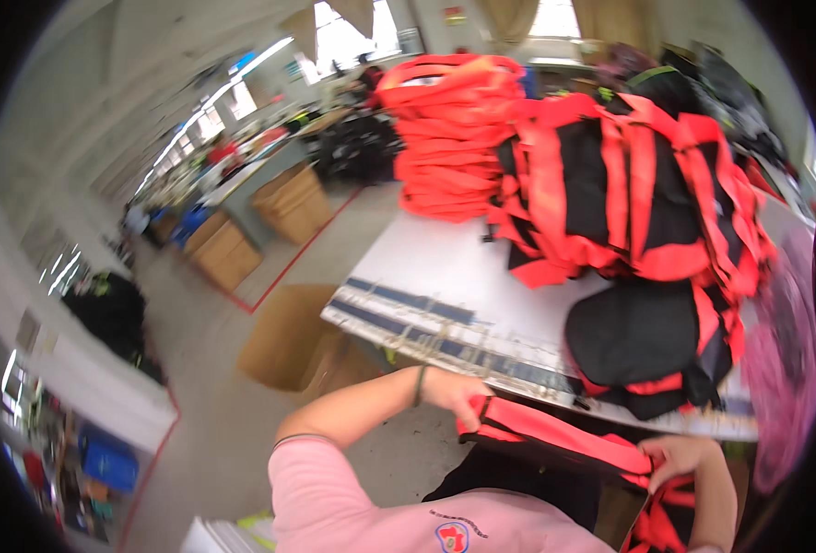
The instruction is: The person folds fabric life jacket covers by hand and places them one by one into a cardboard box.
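Observation:
In front of my body, an orange-and-black fabric piece [560, 438] is stretched between both hands, just off the near edge of the table [422, 253]. My left hand [456, 392] pinches its left end, thumb on top. At the other end, my right hand [682, 456] has its fingers closed on the orange edge. More orange-and-black cloth [663, 518] hangs below the right hand; whether it belongs to the same piece I cannot tell. Beyond my hands, a heap of orange-and-black fabric pieces [643, 189] covers the table's right side, with a rounded black panel [631, 336] nearest me.
A tall stack of folded orange fabric [449, 138] stands at the table's far left. Pink plastic sheeting [786, 369] hangs at the right. An open cardboard box [283, 336] sits on the floor left of the table, with further boxes [223, 251] behind it.

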### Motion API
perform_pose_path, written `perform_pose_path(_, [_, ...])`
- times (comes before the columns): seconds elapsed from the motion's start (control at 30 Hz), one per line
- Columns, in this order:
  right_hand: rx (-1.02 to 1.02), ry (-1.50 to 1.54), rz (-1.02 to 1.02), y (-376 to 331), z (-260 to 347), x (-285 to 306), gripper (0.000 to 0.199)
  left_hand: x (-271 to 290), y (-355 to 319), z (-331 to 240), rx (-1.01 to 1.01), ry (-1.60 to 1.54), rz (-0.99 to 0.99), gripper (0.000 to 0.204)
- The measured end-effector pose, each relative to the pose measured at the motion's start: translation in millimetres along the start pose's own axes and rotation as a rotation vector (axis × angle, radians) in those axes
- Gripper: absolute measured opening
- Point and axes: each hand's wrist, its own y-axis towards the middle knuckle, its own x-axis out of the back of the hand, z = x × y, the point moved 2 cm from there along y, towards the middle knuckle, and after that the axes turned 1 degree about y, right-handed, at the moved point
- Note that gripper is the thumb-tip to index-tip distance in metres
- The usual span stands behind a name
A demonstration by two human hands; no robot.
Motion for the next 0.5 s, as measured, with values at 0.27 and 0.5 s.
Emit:
perform_pose_path(0.27, [0.307, -0.365, -0.726, 0.4, -18.0, -14.9, 0.038, -7.3, -7.9, -8.8, -0.144, -0.237, 0.008, 0.030])
perform_pose_path(0.5, [0.535, -0.991, -1.692, -21.2, -24.3, 56.0, 0.010, -45.7, 25.7, -28.9, -0.208, -0.298, 0.121, 0.017])
